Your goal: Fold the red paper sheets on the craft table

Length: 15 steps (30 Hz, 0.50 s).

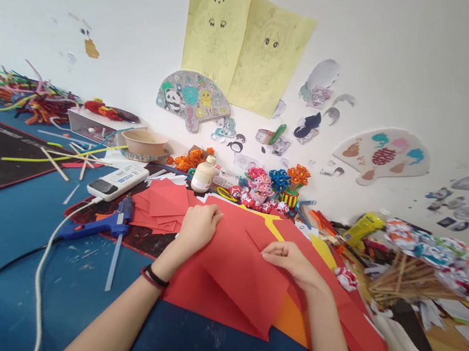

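A large sheet of red paper (218,293) lies in front of me, partly lifted and creased across its middle. My left hand (198,226) is closed on its upper left part, with bands round the wrist. Fingers pressed together, my right hand (292,261) pinches the red paper near a raised edge on the right. Under the sheets an orange paper (293,322) shows, and more red paper (363,334) spreads to the right. Left of my left hand is a pile of smaller red paper pieces (161,202).
A blue glue gun (101,224) and a white power strip (117,182) with cables lie left on the blue table (4,268). Behind the paper stand a glue bottle (203,175), a bowl (144,144) and pipe-cleaner flowers (260,183). Wrapped sweets on sticks (398,277) crowd the right.
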Tool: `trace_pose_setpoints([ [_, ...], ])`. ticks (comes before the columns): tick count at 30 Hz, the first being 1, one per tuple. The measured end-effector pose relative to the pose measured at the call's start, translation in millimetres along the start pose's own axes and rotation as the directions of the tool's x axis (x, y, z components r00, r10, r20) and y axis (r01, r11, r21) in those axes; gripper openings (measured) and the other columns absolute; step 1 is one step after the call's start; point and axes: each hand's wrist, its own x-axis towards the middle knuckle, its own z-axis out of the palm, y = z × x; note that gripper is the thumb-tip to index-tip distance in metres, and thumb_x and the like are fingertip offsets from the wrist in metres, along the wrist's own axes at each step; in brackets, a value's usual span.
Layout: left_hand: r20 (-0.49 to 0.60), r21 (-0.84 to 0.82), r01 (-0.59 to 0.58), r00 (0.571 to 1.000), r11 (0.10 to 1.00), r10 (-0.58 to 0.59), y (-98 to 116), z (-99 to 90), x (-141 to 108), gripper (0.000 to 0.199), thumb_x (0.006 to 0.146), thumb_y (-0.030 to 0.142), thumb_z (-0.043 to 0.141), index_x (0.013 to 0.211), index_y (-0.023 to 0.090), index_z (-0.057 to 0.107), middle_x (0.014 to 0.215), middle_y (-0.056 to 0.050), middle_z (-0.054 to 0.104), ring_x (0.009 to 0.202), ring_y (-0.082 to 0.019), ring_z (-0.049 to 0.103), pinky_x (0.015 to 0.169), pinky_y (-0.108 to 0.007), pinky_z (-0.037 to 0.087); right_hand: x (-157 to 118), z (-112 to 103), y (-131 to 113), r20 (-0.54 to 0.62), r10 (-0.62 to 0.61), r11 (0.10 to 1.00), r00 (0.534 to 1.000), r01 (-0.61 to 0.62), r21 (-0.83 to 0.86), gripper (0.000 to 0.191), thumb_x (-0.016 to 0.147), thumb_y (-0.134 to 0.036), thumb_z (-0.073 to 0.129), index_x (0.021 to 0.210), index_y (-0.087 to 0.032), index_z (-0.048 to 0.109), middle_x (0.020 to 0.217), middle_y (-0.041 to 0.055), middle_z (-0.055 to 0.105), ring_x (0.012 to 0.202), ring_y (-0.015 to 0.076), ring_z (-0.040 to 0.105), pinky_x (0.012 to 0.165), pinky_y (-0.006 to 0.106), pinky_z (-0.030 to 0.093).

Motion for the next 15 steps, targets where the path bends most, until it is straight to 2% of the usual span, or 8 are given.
trace_pose_setpoints([
  [3, 0.047, -0.044, -0.058, 0.997, 0.997, 0.06, 7, 3.7, -4, 0.022, 0.092, 0.03, 0.048, 0.081, 0.019, 0.065, 0.084, -0.008, 0.07, 0.08, -0.021, 0.063, 0.064, -0.026, 0.031, 1, 11, -4, 0.075, 0.005, 1.0, 0.997, -0.003, -0.028, 0.031, 0.066, -0.043, 0.08, 0.077, -0.014, 0.072, 0.059, 0.0009, 0.063, 0.051, 0.0111, 0.052, 0.051, 0.024, 0.037],
  [6, 0.06, -0.098, -0.085, 0.994, 0.991, 0.092, 16, 9.8, -9, 0.022, 0.092, 0.029, 0.049, 0.079, 0.019, 0.064, 0.082, -0.008, 0.07, 0.078, -0.02, 0.062, 0.063, -0.026, 0.029, 4, 22, -6, 0.092, 0.006, 1.0, 0.996, -0.005, -0.012, 0.031, 0.069, -0.045, 0.077, 0.075, -0.015, 0.068, 0.052, -0.0018, 0.057, 0.045, 0.0101, 0.048, 0.046, 0.023, 0.03],
  [11, 0.079, -0.212, -0.154, 0.982, 0.965, 0.174, 29, 18.0, -17, 0.025, 0.092, 0.029, 0.048, 0.074, 0.018, 0.061, 0.074, -0.007, 0.067, 0.068, -0.018, 0.057, 0.059, -0.026, 0.026, 9, 40, -7, 0.037, -0.047, 0.998, 0.998, 0.048, -0.032, 0.03, 0.076, -0.048, 0.069, 0.074, -0.018, 0.063, 0.053, -0.0043, 0.05, 0.046, 0.0103, 0.043, 0.046, 0.024, 0.025],
  [15, 0.082, -0.259, -0.133, 0.984, 0.957, 0.159, 32, 20.7, -20, 0.026, 0.091, 0.029, 0.047, 0.073, 0.017, 0.061, 0.07, -0.006, 0.063, 0.062, -0.016, 0.053, 0.057, -0.025, 0.023, 14, 52, -10, -0.022, -0.122, 0.992, 0.992, 0.122, -0.01, 0.032, 0.081, -0.047, 0.061, 0.066, -0.021, 0.05, 0.059, -0.0054, 0.039, 0.053, 0.0108, 0.033, 0.05, 0.025, 0.024],
])
